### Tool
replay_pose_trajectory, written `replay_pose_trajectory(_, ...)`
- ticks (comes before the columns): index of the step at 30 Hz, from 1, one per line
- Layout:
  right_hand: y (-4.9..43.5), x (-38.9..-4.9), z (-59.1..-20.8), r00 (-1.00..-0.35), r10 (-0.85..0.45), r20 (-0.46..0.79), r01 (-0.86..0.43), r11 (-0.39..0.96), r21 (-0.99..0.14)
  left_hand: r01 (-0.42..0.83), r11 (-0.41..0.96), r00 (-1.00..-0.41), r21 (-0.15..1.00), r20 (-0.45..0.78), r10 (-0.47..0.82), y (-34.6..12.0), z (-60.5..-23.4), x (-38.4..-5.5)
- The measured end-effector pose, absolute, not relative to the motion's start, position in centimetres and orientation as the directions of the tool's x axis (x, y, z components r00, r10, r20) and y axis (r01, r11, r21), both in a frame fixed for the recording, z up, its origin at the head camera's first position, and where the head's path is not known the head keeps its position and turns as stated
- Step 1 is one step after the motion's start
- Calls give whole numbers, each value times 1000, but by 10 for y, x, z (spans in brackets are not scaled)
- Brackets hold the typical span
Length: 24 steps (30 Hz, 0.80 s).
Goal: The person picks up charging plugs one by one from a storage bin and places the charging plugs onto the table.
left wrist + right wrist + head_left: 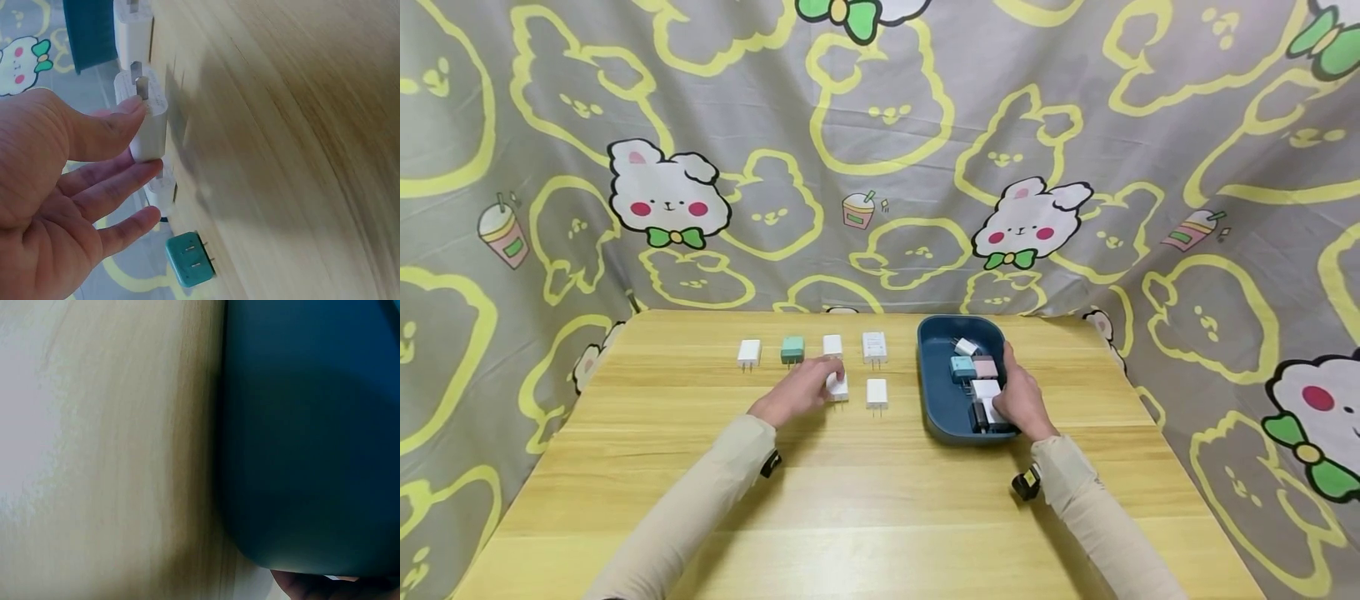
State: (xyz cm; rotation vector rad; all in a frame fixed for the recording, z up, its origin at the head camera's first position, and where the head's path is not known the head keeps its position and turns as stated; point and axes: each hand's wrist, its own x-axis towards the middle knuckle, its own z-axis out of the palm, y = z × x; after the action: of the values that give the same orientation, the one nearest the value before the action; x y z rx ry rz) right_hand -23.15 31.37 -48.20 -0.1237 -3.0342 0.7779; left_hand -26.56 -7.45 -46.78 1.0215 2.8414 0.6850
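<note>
Foremost, my two beige sleeves (pixel 688 500) extend over the wood-grained counter (pixel 880 517), a small black device (pixel 1026 482) at each cuff. Beyond the right cuff, my right hand (pixel 1024 404) lies at the right rim of a dark blue, round-cornered basket (pixel 942 400); whether its fingers are clamped on that rim, I cannot tell. The basket contains, from near to far, a black charger (pixel 980 417) among white ones, a light-blue charger (pixel 962 368) beside a pink charger (pixel 985 367), and a small white charger (pixel 966 347).

Left of the basket, my left hand (pixel 801 390) pinches a white adapter (pixel 154 130) between thumb and fingers (pixel 119 185), the little finger standing apart. The adapter is a smooth block with rounded edges; two flat metal prongs (pixel 142 87) project from an end face bearing fine, illegible print. Just to its right lies a similar white block (pixel 877 393), prongs toward me.

Farther off, a row comprises, left to right, a white plug (pixel 749 352), a green plug (pixel 792 349), a partly hidden white cube (pixel 832 345) and a larger printed unit (pixel 874 345). Behind hangs a grey curtain (pixel 775 108) with yellow outlines and white rabbits.
</note>
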Motion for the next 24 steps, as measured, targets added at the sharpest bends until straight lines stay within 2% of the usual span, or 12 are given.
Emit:
replay_pose_trajectory(6, 313, -232, -482, -995, 91, -32, 95, 872, -480, 616, 663, -763, 426, 114, 636, -77, -472, -266)
replay_pose_trajectory(24, 313, -233, -482, -996, 84, -16, 81, 878, -472, 568, 701, -792, 432, 57, 607, -73, -471, -262)
